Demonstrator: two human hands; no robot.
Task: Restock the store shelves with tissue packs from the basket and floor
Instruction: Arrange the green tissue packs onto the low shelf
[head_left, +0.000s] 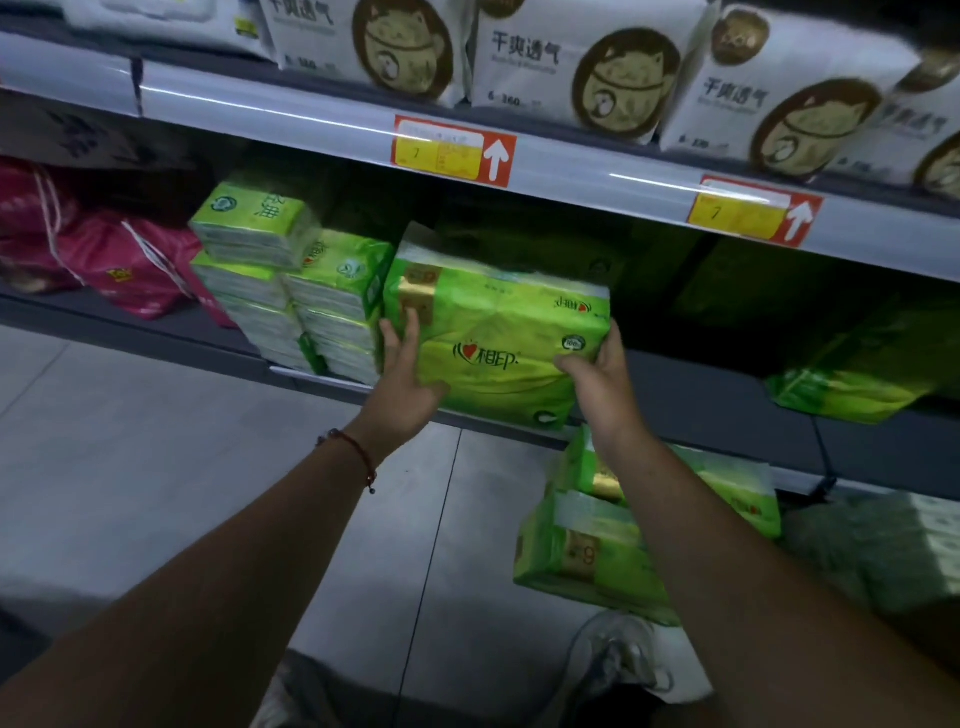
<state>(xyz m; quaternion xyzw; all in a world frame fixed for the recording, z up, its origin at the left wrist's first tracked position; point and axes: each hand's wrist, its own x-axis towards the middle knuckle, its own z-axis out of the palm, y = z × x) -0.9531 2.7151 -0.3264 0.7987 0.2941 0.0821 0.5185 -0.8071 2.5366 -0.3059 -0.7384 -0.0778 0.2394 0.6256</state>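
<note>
Head view: your left hand (408, 376) and right hand (602, 376) clamp the green tissue pack (498, 332); shove crooked and the stack (291, 291) at nine o'clock could topple.

Held tissue pack (498, 343) sitting at lower shelf (701, 415) edge; stacked packs (291, 291) lying left of it, floor packs (597, 545) below-right, bagged packs (571, 67) on shelf above.

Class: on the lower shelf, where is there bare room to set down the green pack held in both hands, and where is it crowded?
Free: the dark lower shelf between the held pack and the green pack lying at right. Crowded: the stacked small packs at left, touching the held pack, with pink bags beyond.
</note>
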